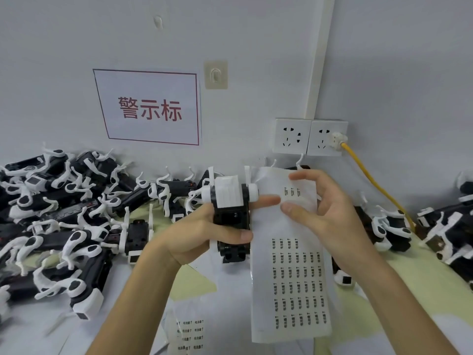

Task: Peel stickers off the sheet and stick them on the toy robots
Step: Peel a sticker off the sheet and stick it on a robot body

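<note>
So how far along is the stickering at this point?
Partly done: the sticker sheet has a bare band where stickers are gone, though many rows remain. In hand: the left hand grips one toy robot, while the right hand pinches the sheet's upper part, seemingly picking a sticker. Left: piles of robots lie on both sides; which of them already carry stickers cannot be told.

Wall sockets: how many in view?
2. The left socket is empty. The right socket, directly beside it, holds a white plug with a yellow cable. None looks hidden.
</note>
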### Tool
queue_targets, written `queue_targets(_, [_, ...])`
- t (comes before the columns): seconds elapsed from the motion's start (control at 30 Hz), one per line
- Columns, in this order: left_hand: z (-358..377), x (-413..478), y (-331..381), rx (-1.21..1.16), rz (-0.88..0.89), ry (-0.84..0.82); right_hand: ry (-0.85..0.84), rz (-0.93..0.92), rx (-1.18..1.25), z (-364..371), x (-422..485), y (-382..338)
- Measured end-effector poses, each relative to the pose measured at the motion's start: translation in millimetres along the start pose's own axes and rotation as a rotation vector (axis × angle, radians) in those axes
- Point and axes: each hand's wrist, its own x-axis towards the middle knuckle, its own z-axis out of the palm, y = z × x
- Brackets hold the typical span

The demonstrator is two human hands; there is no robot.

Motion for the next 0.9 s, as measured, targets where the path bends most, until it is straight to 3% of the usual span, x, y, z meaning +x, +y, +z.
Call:
queue_targets(0.27, [-2.7,-1.4,-1.0,0.036,0.026,0.037,0.115,-0.17,-0.411,3.1,-2.6,-6.9])
queue_targets(0.6, [-3.6,-8.5,3.9,0.061,0.025,-0.062,0.074,-0.234,-0.395,4.3,-6.3,-6.0])
queue_targets(0.9, [-2.9,-8.4,1.6,0.135,0.001,-0.037,0.096,-0.381,-0.434,5.9,-11.2,3.4])
